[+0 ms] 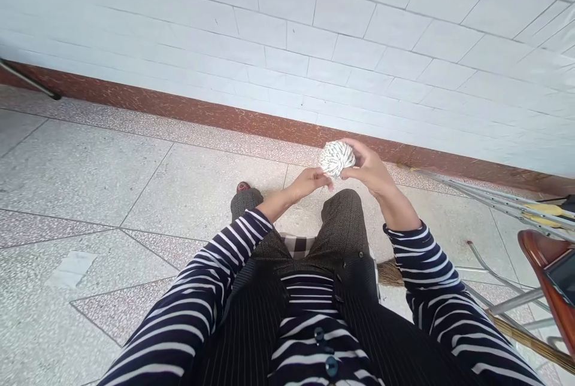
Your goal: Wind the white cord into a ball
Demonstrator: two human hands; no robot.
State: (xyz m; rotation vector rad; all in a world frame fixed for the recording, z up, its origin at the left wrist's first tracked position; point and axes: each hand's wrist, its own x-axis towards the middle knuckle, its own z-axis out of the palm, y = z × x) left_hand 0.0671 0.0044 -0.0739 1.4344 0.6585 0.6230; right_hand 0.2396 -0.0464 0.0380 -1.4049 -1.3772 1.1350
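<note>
A round ball of white yarn with dark flecks (pixel 336 158) is held up in front of my knees. My right hand (pixel 366 167) grips it from the right, thumb below and fingers over the top and far side. At the ball's lower left edge is my left hand (pixel 312 182), its fingers curled and pressed together close against the yarn. Whether a strand runs between those fingers is too small to make out.
A white tiled wall (pixel 287 45) with a reddish-brown base strip (pixel 193 108) rises ahead. Metal crutches (pixel 485 191) lean at the right, near a brown chair (pixel 539 260) with a dark flat device (pixel 563 275) on it. A pale paper (pixel 72 269) lies on the floor at left.
</note>
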